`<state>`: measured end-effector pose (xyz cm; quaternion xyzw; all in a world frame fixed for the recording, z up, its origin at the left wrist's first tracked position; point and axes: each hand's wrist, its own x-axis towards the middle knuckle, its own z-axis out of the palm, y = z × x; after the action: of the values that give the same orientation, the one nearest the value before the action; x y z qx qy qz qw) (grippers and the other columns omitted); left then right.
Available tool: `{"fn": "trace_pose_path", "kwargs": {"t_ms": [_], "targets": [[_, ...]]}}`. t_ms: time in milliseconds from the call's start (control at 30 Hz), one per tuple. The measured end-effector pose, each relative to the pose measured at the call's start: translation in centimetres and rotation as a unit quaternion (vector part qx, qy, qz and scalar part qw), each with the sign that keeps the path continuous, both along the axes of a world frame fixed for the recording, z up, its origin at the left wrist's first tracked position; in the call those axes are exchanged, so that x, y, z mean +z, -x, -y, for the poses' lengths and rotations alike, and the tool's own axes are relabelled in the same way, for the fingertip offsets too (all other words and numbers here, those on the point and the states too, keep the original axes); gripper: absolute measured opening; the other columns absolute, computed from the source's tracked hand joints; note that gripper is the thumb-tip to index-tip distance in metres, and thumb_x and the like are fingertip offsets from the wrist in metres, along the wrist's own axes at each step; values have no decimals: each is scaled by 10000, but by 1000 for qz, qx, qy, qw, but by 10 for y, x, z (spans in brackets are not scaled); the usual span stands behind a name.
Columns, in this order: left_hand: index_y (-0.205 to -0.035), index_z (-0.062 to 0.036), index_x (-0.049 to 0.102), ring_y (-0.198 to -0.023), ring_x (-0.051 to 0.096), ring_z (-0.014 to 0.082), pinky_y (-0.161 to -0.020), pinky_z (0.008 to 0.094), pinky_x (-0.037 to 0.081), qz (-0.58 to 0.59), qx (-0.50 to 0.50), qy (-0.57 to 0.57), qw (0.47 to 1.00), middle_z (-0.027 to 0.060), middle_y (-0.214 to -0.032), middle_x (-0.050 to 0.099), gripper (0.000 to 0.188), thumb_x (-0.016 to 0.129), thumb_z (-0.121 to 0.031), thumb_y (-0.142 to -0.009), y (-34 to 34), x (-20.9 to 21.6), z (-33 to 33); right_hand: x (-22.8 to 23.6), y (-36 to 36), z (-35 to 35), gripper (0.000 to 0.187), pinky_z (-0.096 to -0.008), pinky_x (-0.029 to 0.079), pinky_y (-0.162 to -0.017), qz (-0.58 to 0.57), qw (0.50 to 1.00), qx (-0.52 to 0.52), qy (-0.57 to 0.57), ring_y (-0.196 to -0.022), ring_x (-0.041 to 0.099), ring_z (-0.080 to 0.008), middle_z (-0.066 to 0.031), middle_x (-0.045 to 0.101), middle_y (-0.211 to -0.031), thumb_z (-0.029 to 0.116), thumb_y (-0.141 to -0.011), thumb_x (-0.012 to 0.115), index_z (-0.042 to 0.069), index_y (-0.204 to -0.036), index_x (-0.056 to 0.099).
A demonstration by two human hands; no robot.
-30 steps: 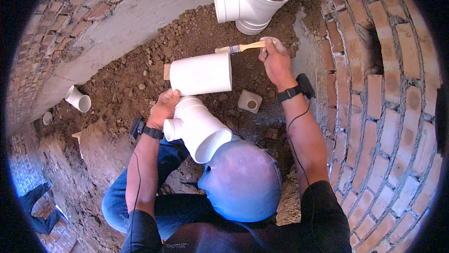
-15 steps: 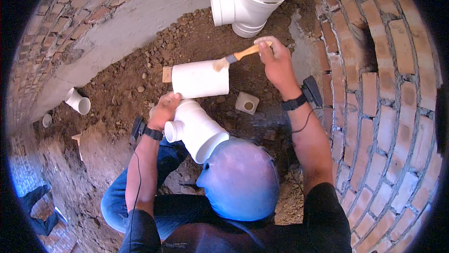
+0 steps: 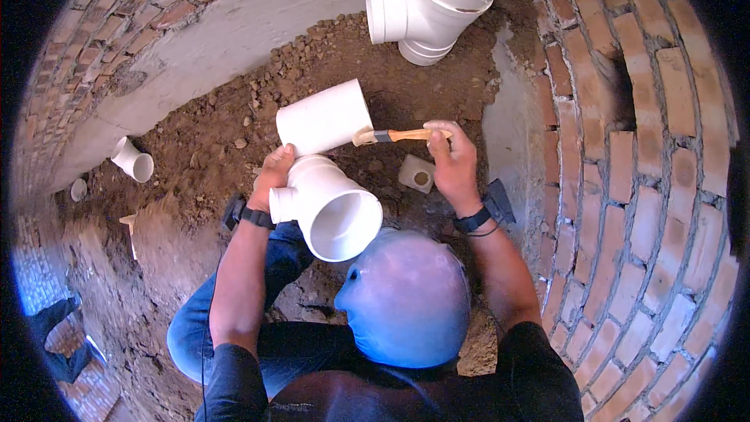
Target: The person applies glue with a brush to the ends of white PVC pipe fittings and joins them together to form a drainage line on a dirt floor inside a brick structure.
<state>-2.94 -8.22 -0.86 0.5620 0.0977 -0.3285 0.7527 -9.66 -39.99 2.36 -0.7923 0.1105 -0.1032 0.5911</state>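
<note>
My left hand [image 3: 273, 172] is closed around the joint between a white plastic pipe section [image 3: 324, 116] and a white pipe tee [image 3: 336, 207], its thumb on the pipe's lower edge. The tee's wide mouth faces me, and its short side branch points left beside my wrist. In my right hand [image 3: 455, 160] is a paintbrush [image 3: 406, 135], pinched by its yellow wooden handle. Its pale, wet-looking bristles touch or nearly touch the pipe's right rim. On the soil between the pipe and my right hand sits a squarish white container [image 3: 417, 174] with a round opening.
A large white branched pipe [image 3: 426, 12] stands at the far side. A smaller white fitting [image 3: 133, 160] lies in the soil at left. Brick walls rise on the right [image 3: 617, 188] and far left, with a grey plastered footing [image 3: 219, 39]. Loose, lumpy soil covers the ground.
The pipe and tee have tilted, turning the tee's mouth more toward me. My right hand has come down and slightly left, taking the brush from the pipe's top to its right rim.
</note>
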Motion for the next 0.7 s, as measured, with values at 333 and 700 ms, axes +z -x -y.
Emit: {"fn": "trace_pose_path", "kwargs": {"t_ms": [333, 700], "targets": [[-1151, 16, 608, -808, 667, 160, -731, 310, 552, 24, -17, -24, 999, 110, -999, 699, 418, 515, -362, -1000, -7, 1, -12, -70, -23, 0, 209, -239, 418, -552, -106, 903, -120, -399, -605, 468, -78, 9, 498, -725, 210, -1012, 502, 41, -1065, 613], [-1121, -4, 623, -771, 638, 105, -693, 267, 527, 5, -75, -3, 997, 39, -951, 688, 383, 526, -354, -1001, 2, -8, -13, -22, -87, 27, 212, -227, 403, -547, -53, 895, -44, -440, -633, 441, -68, 14, 484, -766, 213, -1012, 506, 22, -1026, 597]]}}
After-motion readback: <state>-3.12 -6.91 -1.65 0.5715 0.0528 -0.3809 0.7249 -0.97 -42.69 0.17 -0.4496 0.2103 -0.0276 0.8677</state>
